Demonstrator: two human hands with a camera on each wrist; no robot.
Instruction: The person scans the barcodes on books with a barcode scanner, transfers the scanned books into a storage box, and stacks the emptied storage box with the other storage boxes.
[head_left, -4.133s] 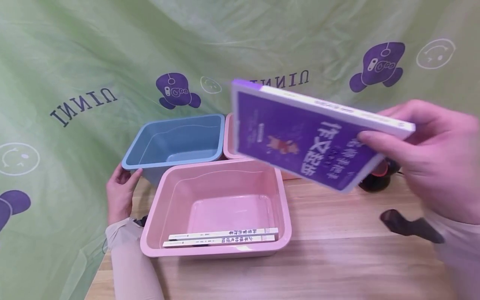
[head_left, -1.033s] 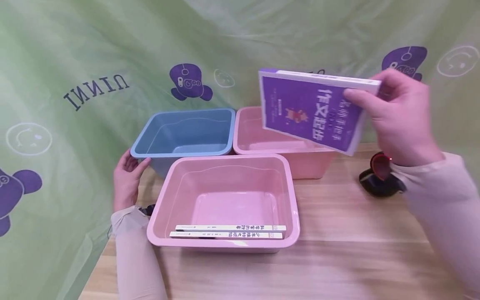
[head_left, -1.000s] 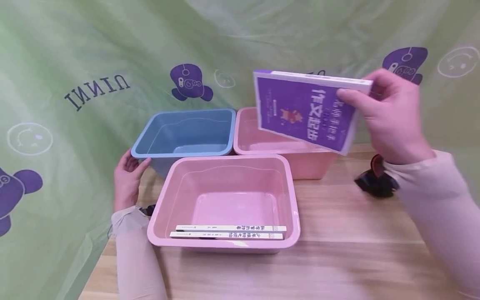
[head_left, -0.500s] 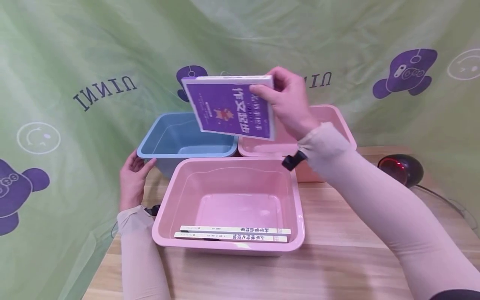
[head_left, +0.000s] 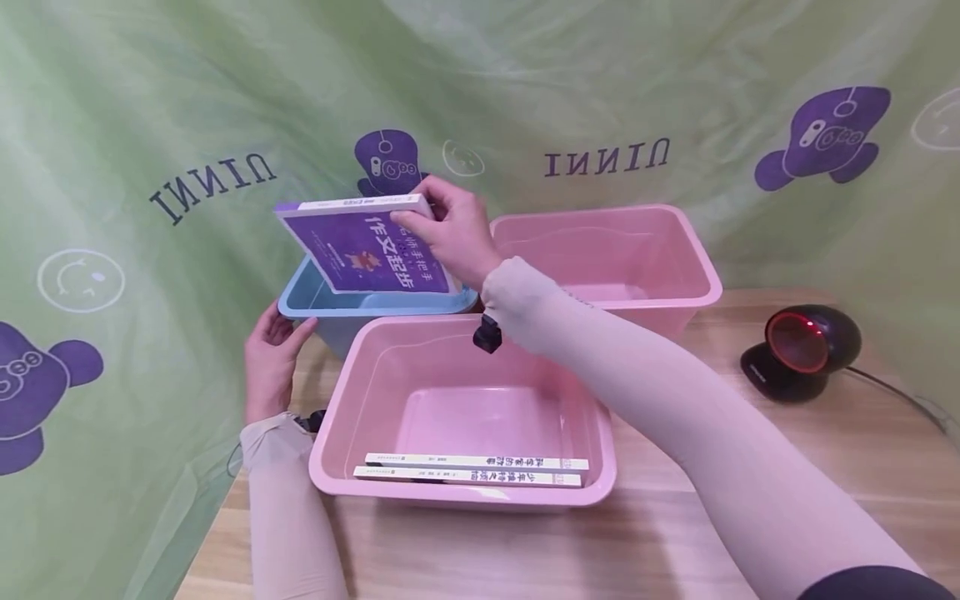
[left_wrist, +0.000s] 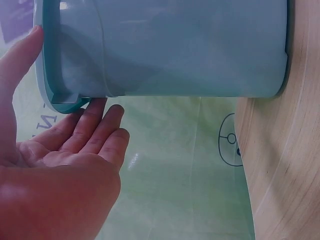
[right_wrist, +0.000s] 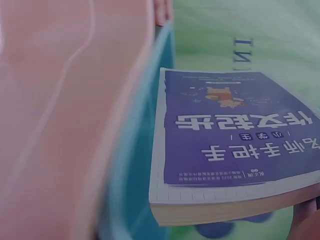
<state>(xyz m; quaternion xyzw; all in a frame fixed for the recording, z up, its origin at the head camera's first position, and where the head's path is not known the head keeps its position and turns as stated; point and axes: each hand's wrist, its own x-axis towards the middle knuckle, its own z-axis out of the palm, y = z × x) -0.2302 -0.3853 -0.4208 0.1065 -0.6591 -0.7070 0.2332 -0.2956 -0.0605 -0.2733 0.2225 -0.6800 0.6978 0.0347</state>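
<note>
Overhead, the right hand (head_left: pixel 450 229) pinches a purple book (head_left: pixel 367 250) tilted above the blue bin (left_wrist: pixel 165 50), whose rim the left hand (head_left: pixel 272 358) touches with straight, relaxed fingers (left_wrist: pixel 97 127).

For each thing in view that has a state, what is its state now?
purple book: closed, tilted, held over the blue bin
right hand: grips the purple book
left hand: fingers straight, touching the blue bin
blue bin: upright
front pink bin: holds two books
back pink bin: upright
scanner: red light on
</note>
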